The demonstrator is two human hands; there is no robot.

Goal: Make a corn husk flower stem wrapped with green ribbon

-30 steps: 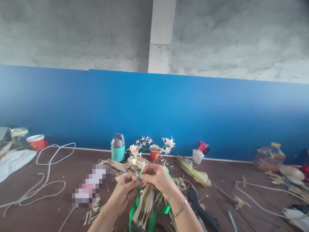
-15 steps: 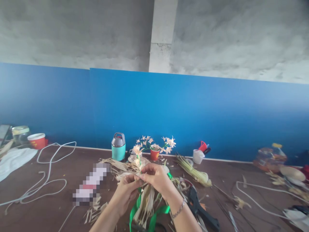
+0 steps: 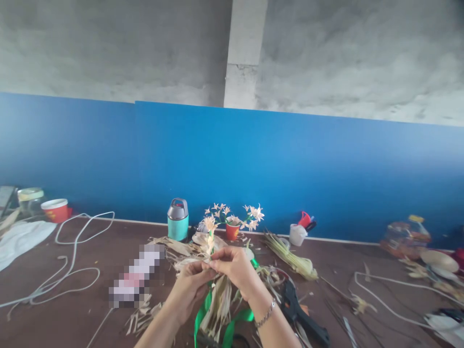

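Observation:
Between my two hands stands a stem of pale handmade flowers point(image 3: 210, 231) with green wrapping, its lower part hidden by my fingers. My left hand point(image 3: 191, 285) pinches it from the left, thumb and forefinger together. From the right, my right hand point(image 3: 232, 268) pinches it too, its fingertips meeting the left ones. A green ribbon point(image 3: 203, 311) hangs down below my hands toward the table's near side. Dry corn husks point(image 3: 217, 304) lie underneath. Just behind, a red cup point(image 3: 232, 231) holds more flower stems with small pale blossoms.
A black glue gun point(image 3: 302, 314) lies beside my right wrist. A bundle of pale green stalks point(image 3: 292, 258), a white cup with tools point(image 3: 297, 234) and a teal flask point(image 3: 178, 222) stand or lie farther back. White cables point(image 3: 75, 251) loop at left; a plastic jug point(image 3: 406, 237) is at right.
The flower stem between my hands has tipped slightly to the right and stands more upright. My hands stay pinched together in nearly the same place.

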